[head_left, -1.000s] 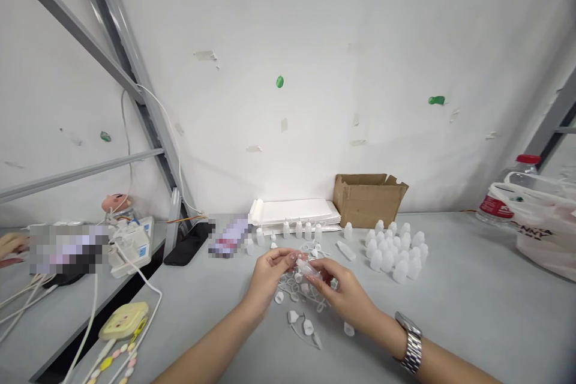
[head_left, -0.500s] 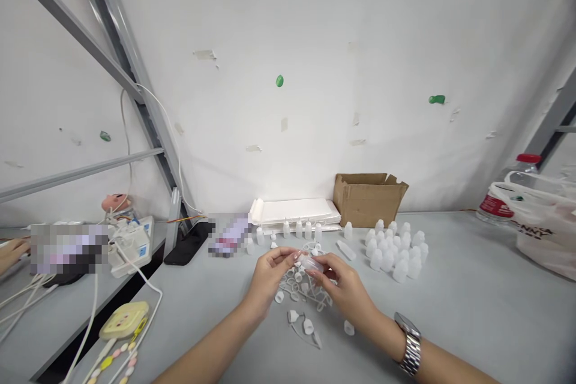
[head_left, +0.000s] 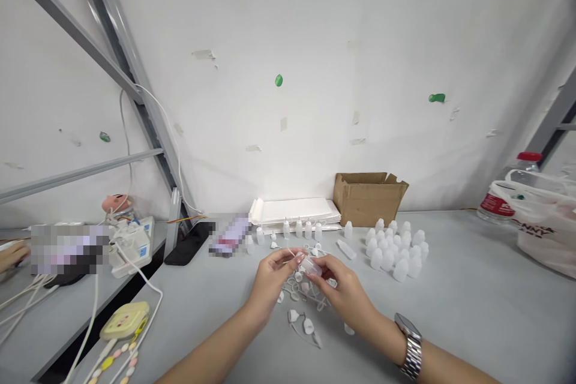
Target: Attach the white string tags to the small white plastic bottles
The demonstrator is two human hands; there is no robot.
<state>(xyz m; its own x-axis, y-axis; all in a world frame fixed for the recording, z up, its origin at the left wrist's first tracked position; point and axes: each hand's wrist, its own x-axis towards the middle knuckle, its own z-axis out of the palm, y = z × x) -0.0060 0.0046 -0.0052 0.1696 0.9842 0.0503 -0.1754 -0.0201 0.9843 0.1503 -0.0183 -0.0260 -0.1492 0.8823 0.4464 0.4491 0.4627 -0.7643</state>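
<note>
In my right hand [head_left: 335, 279], fingers closed round its body, is a small translucent plastic squeeze bottle [head_left: 310, 264] lying tilted. My left hand [head_left: 276, 279] pinches at the bottle's left end, closed on what looks like a white cap with a thin strap [head_left: 291, 252] sticking out; the fingers hide most of it. Beneath the hands lies a loose pile of white caps and ring straps [head_left: 294, 295]. Nearer to me are a few strapped caps [head_left: 308, 327] on the grey table. Part of another cap [head_left: 349, 329] shows beside my right wrist.
Several uncapped-looking bottles [head_left: 396, 249] stand grouped at right; one bottle [head_left: 346, 249] lies on its side. A row of bottles [head_left: 299, 228] stands before white packaging [head_left: 294, 211] and a cardboard box [head_left: 371, 201]. Phones, cables and another person's hand [head_left: 13, 255] are at left.
The bottle has turned slightly between my hands, and the thin white strap now shows above my left fingers. The other person's hand at far left has shifted a little.
</note>
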